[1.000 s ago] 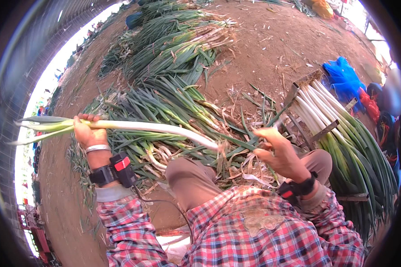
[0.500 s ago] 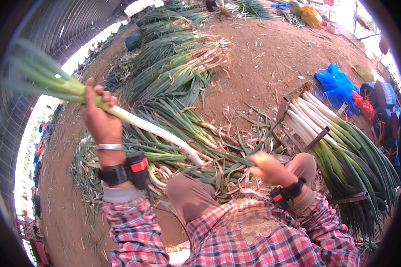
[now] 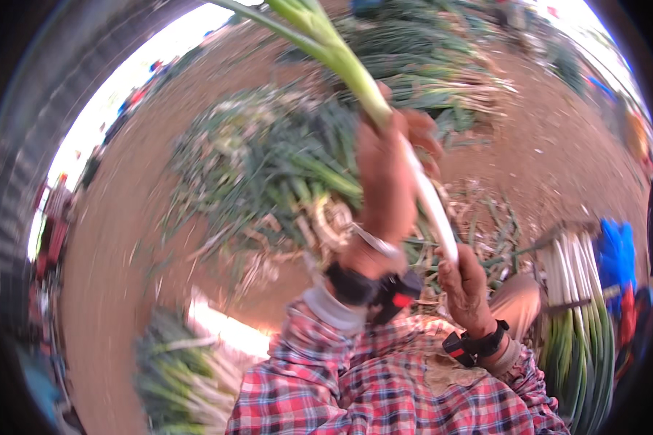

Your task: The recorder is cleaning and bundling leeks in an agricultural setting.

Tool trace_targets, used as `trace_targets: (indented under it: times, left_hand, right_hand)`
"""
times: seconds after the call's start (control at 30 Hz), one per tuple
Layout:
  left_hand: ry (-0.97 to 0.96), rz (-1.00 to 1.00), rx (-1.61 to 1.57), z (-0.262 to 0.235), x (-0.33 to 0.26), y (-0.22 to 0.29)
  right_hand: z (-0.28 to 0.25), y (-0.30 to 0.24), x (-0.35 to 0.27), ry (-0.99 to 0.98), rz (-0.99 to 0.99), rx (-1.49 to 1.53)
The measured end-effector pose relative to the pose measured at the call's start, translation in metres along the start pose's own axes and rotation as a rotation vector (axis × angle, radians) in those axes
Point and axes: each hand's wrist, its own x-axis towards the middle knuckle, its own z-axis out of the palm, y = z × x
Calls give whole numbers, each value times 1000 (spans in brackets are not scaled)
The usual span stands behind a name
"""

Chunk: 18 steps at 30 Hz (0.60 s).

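Note:
My left hand (image 3: 386, 185), smeared by motion, is closed around the middle of a large green onion (image 3: 433, 210). The stalk slants across the view, with green leaves rising past the top edge and the bare white end pointing down toward me. At that white end, the curled fingers of my right hand (image 3: 466, 290) grip the tip. To the right, a bundle of large green onions (image 3: 595, 348) lies in a metal rack (image 3: 559, 233), white ends at the far side.
A loose heap of large green onions (image 3: 268, 159) spreads over the dirt floor (image 3: 109, 275), with more piles (image 3: 428, 65) beyond. Another bunch (image 3: 174, 362) lies at lower left. Dry peelings (image 3: 479, 203) litter the ground. Blue plastic (image 3: 618, 254) sits beside the rack.
My left hand has brought the green onion from the left to the middle. My right hand has closed on its white end. The whole view has swung left.

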Motion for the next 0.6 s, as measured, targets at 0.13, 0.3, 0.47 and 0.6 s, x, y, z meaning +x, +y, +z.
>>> trace_targets:
  times: [0.13, 0.3, 0.47, 0.6]
  left_hand:
    - [214, 88, 77, -84, -50, 24]
    - [608, 216, 453, -216, -102, 121]
    - [1153, 185, 806, -330, -227, 218]
    - [1364, 224, 1482, -475, -394, 333]
  right_hand:
    - [53, -20, 25, -488, -132, -78]
    - [67, -9, 34, -647, 2, -94]
    - [23, 16, 42, -563, 88, -284]
    - [-17, 11, 44, -541, 237, -374]
